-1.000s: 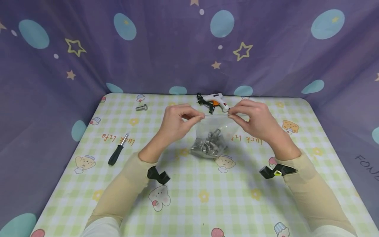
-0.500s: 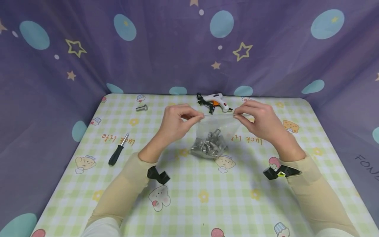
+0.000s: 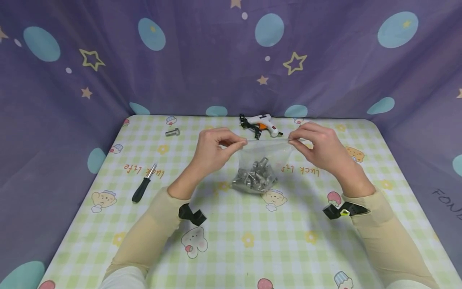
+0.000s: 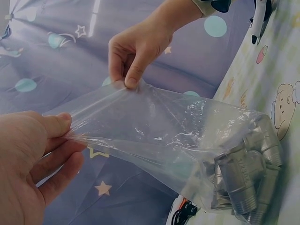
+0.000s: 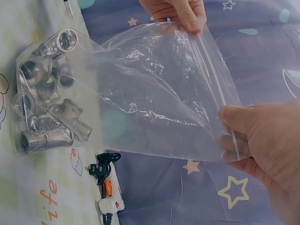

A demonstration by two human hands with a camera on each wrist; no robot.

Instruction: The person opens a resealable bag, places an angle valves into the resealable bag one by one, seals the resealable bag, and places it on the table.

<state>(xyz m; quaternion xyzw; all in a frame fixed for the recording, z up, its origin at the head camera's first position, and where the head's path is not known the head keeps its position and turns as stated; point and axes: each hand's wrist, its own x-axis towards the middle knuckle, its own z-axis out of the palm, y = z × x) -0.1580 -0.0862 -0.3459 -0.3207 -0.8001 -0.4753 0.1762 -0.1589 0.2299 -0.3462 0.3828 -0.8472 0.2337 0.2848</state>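
Note:
A clear zip-lock bag (image 3: 265,150) stands over the middle of the table, its top edge stretched between both hands. Threaded metal pipe fittings (image 5: 65,112) lie heaped in its bottom, which looks to rest on the tablecloth. At the bag's left top corner my left hand (image 3: 218,148) pinches the plastic between thumb and fingers. My right hand (image 3: 319,146) pinches the zip strip (image 5: 211,70) near the right end of the top edge. In the left wrist view the film is drawn into creases between the two pinches.
A white glue gun (image 3: 265,122) with a black cord lies behind the bag. To the left are a black-handled screwdriver (image 3: 142,186) and a metal bolt (image 3: 172,132). Purple patterned curtain (image 3: 216,60) encloses the back and sides of the checked table (image 3: 274,253).
My right hand has slid rightward along the bag's top edge, away from my left hand, showing more of the edge between them. The left hand and the fittings stay almost in place.

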